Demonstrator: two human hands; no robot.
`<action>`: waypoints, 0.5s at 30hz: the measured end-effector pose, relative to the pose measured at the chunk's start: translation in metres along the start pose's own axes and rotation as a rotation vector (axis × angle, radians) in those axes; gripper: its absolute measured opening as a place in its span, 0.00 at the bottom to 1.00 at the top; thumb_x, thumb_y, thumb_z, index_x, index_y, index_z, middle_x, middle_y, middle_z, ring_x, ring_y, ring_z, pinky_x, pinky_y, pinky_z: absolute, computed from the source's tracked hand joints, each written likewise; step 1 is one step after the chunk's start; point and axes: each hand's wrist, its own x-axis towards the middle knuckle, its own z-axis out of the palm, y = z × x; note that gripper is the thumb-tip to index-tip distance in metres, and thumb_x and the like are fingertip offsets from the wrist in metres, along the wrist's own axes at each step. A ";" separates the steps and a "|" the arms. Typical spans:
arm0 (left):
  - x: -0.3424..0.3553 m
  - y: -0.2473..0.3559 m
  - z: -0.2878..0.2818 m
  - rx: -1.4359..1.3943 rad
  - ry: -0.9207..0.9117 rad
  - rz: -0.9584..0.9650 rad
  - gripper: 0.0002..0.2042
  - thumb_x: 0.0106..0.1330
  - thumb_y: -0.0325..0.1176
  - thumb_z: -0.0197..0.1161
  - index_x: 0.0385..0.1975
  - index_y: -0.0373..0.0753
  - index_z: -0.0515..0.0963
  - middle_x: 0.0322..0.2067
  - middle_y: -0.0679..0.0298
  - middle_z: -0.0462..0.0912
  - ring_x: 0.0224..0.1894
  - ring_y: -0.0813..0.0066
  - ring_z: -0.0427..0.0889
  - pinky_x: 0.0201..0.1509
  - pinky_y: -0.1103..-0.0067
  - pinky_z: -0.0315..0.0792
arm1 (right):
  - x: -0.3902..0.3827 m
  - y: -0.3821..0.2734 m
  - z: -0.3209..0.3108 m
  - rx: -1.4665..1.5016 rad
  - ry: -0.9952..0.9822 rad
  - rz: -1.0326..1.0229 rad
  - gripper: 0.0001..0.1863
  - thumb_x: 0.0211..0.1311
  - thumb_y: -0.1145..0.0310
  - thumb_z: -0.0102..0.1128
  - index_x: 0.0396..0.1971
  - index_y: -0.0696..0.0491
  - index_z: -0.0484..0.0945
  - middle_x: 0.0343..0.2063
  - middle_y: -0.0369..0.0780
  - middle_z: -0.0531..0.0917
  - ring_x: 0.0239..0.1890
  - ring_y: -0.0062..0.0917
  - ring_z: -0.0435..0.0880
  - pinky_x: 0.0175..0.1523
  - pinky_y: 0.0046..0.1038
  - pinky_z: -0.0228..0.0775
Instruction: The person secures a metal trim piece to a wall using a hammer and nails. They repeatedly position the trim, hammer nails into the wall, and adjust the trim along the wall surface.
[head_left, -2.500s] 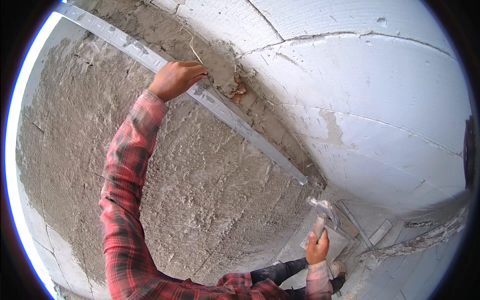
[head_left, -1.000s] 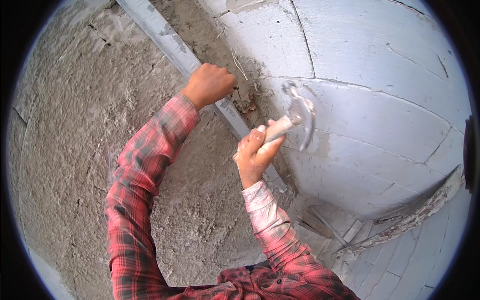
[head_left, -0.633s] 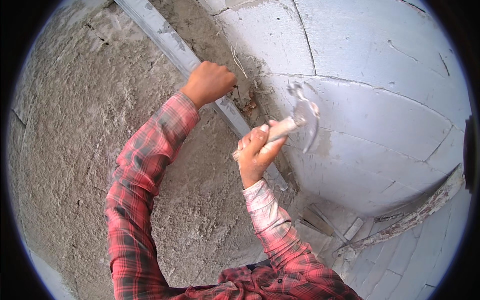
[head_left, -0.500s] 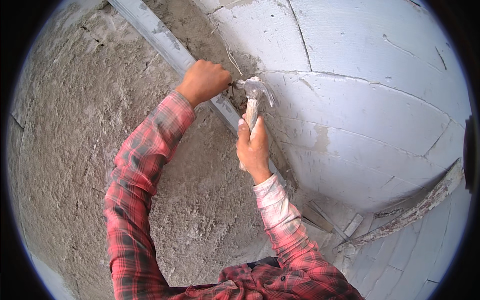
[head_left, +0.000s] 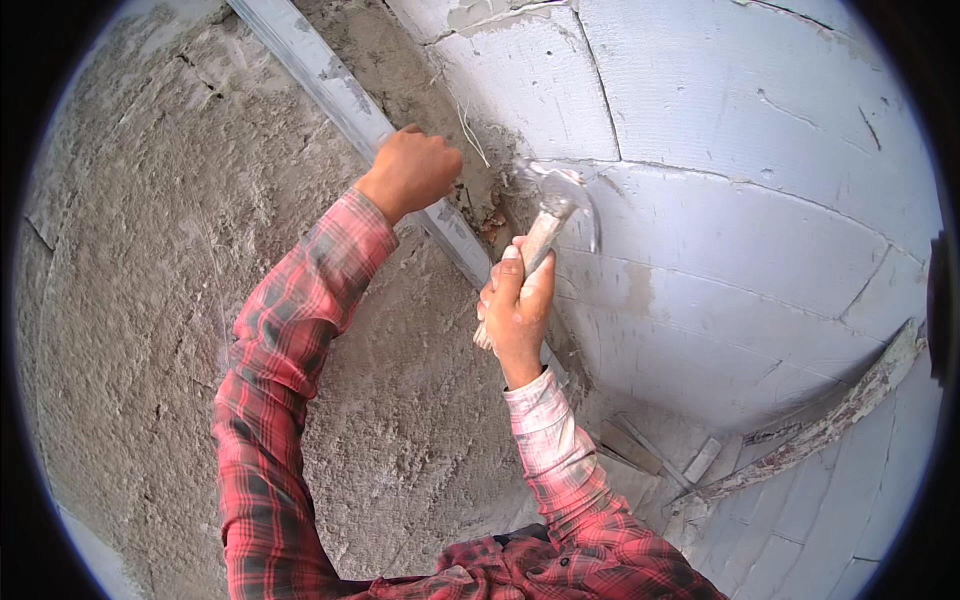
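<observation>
Coarse plaster (head_left: 395, 430) behind, right grip (head_left: 520, 300) clasps wooden-handled hammer (head_left: 543, 238); left grip (head_left: 414, 168) is unclear.

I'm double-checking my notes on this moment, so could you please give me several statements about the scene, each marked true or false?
1. The right hand holds a claw hammer with a pale wooden handle. True.
2. The curled left hand is at a long, straight grey metal bar. True.
3. The hammer touches the left hand. False: a gap shows between them.
4. Both forearms are bare. False: red-and-dark plaid sleeves cover them.
5. A pale, smooth block wall lies on the picture's right side. True.
</observation>
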 end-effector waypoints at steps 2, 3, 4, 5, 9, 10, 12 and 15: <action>-0.005 -0.005 -0.003 -0.035 0.032 0.010 0.06 0.54 0.36 0.65 0.23 0.41 0.84 0.24 0.57 0.85 0.33 0.59 0.87 0.54 0.66 0.74 | -0.006 0.004 0.012 0.130 0.130 -0.021 0.15 0.73 0.66 0.49 0.50 0.61 0.64 0.27 0.36 0.73 0.20 0.19 0.72 0.23 0.21 0.69; -0.006 -0.010 -0.007 -0.051 0.056 -0.007 0.06 0.54 0.36 0.65 0.23 0.41 0.84 0.24 0.57 0.85 0.35 0.59 0.86 0.57 0.65 0.72 | -0.009 0.008 0.022 0.213 0.194 -0.063 0.15 0.73 0.66 0.49 0.51 0.61 0.63 0.26 0.35 0.71 0.19 0.17 0.71 0.23 0.20 0.69; -0.007 -0.013 -0.009 -0.082 0.097 -0.013 0.07 0.54 0.36 0.66 0.24 0.41 0.84 0.24 0.58 0.85 0.36 0.59 0.86 0.61 0.65 0.69 | -0.004 0.012 0.028 -0.071 0.174 -0.063 0.14 0.73 0.66 0.49 0.48 0.61 0.63 0.28 0.40 0.76 0.18 0.24 0.75 0.22 0.26 0.69; -0.009 -0.016 -0.013 -0.066 0.143 -0.005 0.06 0.54 0.37 0.66 0.25 0.42 0.84 0.24 0.59 0.85 0.37 0.59 0.86 0.61 0.65 0.69 | 0.001 0.014 0.028 -0.252 0.093 -0.186 0.13 0.73 0.66 0.48 0.48 0.59 0.63 0.27 0.38 0.74 0.18 0.21 0.74 0.22 0.25 0.68; -0.013 -0.029 -0.025 -0.032 0.205 -0.009 0.07 0.55 0.37 0.66 0.31 0.45 0.85 0.31 0.63 0.85 0.44 0.65 0.83 0.63 0.66 0.67 | 0.011 0.017 0.015 -0.515 -0.133 -0.173 0.14 0.72 0.66 0.49 0.49 0.59 0.65 0.30 0.41 0.74 0.22 0.23 0.76 0.23 0.24 0.68; -0.015 -0.029 -0.026 -0.039 0.234 -0.008 0.07 0.55 0.38 0.66 0.32 0.45 0.85 0.33 0.64 0.85 0.45 0.65 0.83 0.64 0.66 0.67 | 0.009 0.016 0.012 -0.439 -0.086 -0.138 0.16 0.73 0.66 0.49 0.50 0.62 0.65 0.35 0.48 0.76 0.28 0.30 0.80 0.27 0.27 0.70; -0.015 -0.032 -0.028 -0.065 0.281 -0.003 0.08 0.56 0.37 0.67 0.34 0.45 0.85 0.36 0.64 0.85 0.47 0.66 0.81 0.64 0.66 0.65 | 0.006 0.013 0.010 -0.195 0.005 -0.077 0.18 0.73 0.66 0.48 0.52 0.64 0.64 0.40 0.51 0.78 0.33 0.35 0.82 0.32 0.31 0.73; -0.014 -0.033 -0.027 -0.127 0.301 0.017 0.10 0.57 0.36 0.67 0.37 0.44 0.84 0.39 0.64 0.84 0.49 0.65 0.79 0.65 0.65 0.64 | 0.005 0.010 0.018 -0.178 0.069 -0.058 0.18 0.74 0.65 0.47 0.52 0.66 0.64 0.40 0.53 0.79 0.34 0.37 0.83 0.34 0.33 0.73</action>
